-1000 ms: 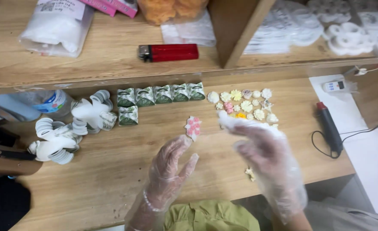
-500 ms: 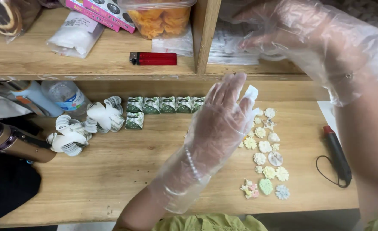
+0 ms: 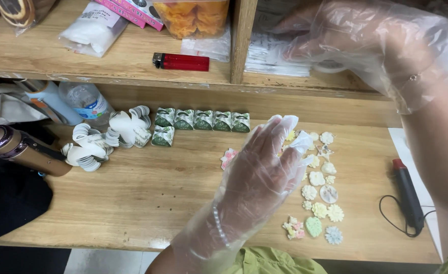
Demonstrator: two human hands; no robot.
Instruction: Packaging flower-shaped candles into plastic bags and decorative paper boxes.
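Both my hands wear loose clear plastic gloves. My left hand (image 3: 264, 172) hovers open over the wooden tabletop (image 3: 148, 198), fingers spread, just left of a cluster of small pastel flower-shaped pieces (image 3: 321, 195). A pink flower piece (image 3: 228, 158) lies by its fingertips. My right hand (image 3: 371, 43) is raised to the upper shelf at the right, fingers near a stack of white items (image 3: 279, 53) there; what it touches is hidden by the glove.
A row of small green wrapped packets (image 3: 198, 121) sits mid-table, with white scalloped paper stacks (image 3: 110, 137) to the left. A red lighter (image 3: 181, 62) lies on the shelf. A black tool with a cord (image 3: 407, 198) lies right; a bottle (image 3: 84, 101) and metallic cylinder (image 3: 18, 149) stand left.
My right hand has lifted from the tabletop up to the shelf. My left hand has risen over the flower pieces. The view has shifted right and down slightly.
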